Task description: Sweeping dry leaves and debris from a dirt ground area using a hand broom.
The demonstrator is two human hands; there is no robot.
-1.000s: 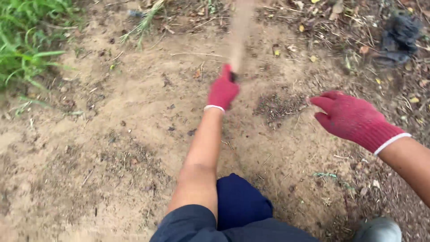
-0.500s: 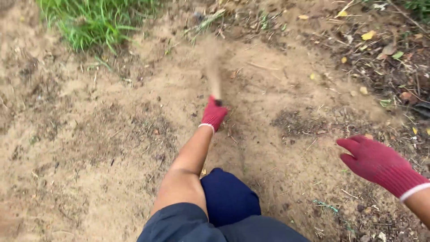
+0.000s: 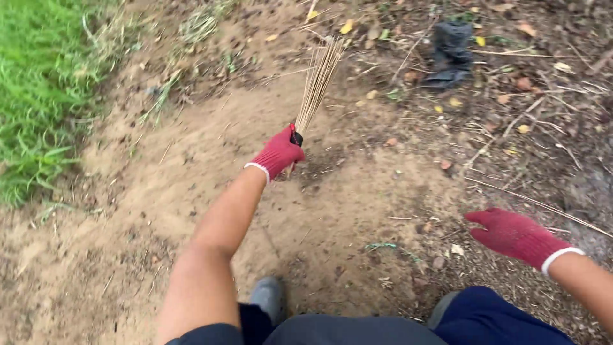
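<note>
My left hand (image 3: 278, 153) wears a red knit glove and grips the bound end of a thin stick broom (image 3: 319, 80). The broom's pale bristles fan up and away over the bare dirt. My right hand (image 3: 511, 235), in a matching red glove, hangs out to the right above the ground with fingers loosely spread and nothing in it. My dark blue trouser legs and a grey shoe (image 3: 268, 299) show at the bottom edge.
Green grass (image 3: 38, 96) borders the sandy patch on the left. A black crumpled bag or cloth (image 3: 448, 54) lies at the top right among dry leaves, twigs and darker soil. A long thin stick (image 3: 536, 203) lies on the ground at right.
The broom has swung from a blurred stroke to a clear position pointing up and right. The view has shifted, so the grass now sits at the left and the black bag is back in view.
</note>
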